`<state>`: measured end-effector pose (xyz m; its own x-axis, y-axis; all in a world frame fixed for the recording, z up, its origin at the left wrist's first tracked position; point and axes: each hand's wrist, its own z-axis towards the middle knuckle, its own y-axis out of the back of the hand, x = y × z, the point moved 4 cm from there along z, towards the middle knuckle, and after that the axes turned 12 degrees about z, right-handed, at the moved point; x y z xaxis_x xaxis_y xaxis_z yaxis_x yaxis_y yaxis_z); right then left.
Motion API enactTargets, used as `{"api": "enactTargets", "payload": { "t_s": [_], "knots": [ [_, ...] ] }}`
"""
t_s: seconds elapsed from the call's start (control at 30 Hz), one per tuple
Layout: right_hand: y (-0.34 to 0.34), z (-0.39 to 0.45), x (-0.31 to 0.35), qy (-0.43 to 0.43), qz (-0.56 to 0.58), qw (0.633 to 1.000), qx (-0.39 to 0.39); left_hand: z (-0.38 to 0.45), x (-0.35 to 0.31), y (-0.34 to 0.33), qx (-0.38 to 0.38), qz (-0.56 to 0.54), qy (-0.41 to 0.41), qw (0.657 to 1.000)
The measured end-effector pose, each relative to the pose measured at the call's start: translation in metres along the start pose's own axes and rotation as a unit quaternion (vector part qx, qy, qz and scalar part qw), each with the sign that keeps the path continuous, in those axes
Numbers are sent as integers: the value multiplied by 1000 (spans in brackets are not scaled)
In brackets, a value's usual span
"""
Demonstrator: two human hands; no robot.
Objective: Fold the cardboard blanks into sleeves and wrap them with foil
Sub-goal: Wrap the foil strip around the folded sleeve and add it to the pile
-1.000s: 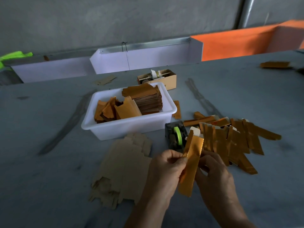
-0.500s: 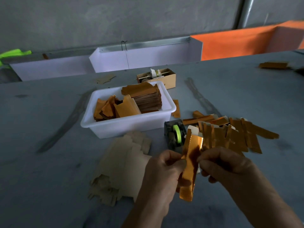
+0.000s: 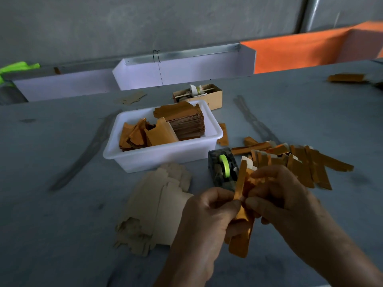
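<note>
**Right hand closes in on the foil strip**

Since half a second ago, my right hand [image 3: 286, 201] has dropped closer and now curls over the strip's upper half, where before it sat higher and off to the side. The strip itself has turned more edge-on to the camera.

My fingertips meet at the middle of the foil strip [image 3: 243, 212]: the left hand [image 3: 209, 216] pinches it between thumb and forefinger, and the right hand pinches it just beside that, fingers bent round the crumpled upper part. The strip stands nearly upright above the table [image 3: 62, 204], its white cardboard tip poking out on top.

Outward from there: the tape dispenser [image 3: 222, 169] sits just behind my hands, the plain cardboard blanks [image 3: 157, 206] lie to the left, the finished foil sleeves [image 3: 300, 164] are heaped to the right, and the white tub [image 3: 165, 154] of foil sheets stands further back.

As I judge it, the risk is the foil. It already looks creased near the top, and pinching or tugging too hard could tear it or wrap it crooked, leaving cardboard showing.
</note>
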<state>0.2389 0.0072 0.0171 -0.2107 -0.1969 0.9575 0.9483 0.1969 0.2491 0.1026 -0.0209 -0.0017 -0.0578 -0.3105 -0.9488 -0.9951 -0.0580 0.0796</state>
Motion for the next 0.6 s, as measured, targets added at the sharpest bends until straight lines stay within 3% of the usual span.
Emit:
{"api": "enactTargets", "payload": {
  "t_s": [0.33,0.6],
  "knots": [
    [-4,-1,4,-5,-58,998,-28,-3,-1,1,21,12,-1,1000],
    [-12,-9,17,3,-209,975,-71,-6,7,-1,-113,106,-87,984]
  ]
}}
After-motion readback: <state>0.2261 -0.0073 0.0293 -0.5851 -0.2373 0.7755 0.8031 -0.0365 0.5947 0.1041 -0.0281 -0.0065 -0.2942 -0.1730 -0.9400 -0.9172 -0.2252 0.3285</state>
